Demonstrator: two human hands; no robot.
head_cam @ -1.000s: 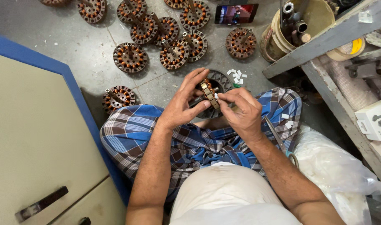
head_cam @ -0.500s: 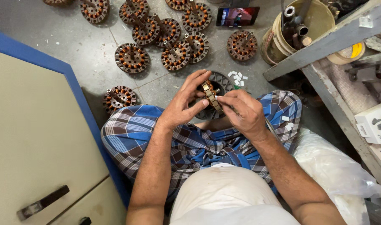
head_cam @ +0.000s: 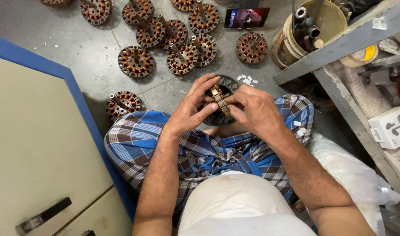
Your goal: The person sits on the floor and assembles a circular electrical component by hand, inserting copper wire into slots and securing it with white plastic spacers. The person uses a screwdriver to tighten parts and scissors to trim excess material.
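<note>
Wound stator core [head_cam: 220, 101], held edge-on above the lap between both hands: left hand [head_cam: 192, 106] cupping its left side, right hand [head_cam: 254, 109] pinching its right rim, over the grey floor [head_cam: 90, 48].

Blue checked wrap, off-white shirt (arms bare)

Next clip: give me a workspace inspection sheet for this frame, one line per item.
Surface: grey concrete floor, dusty.
Job's things: wound stator held edge-up over the lap; dark round housing beneath it.
Clutter: finished stators scattered on the floor; small white slips; bucket of parts; phone.
Grippers: left hand and right hand both grip the stator.
Cables: nothing seen.
Surroundings: cream cabinet, grey shelf, white plastic bag.
</note>
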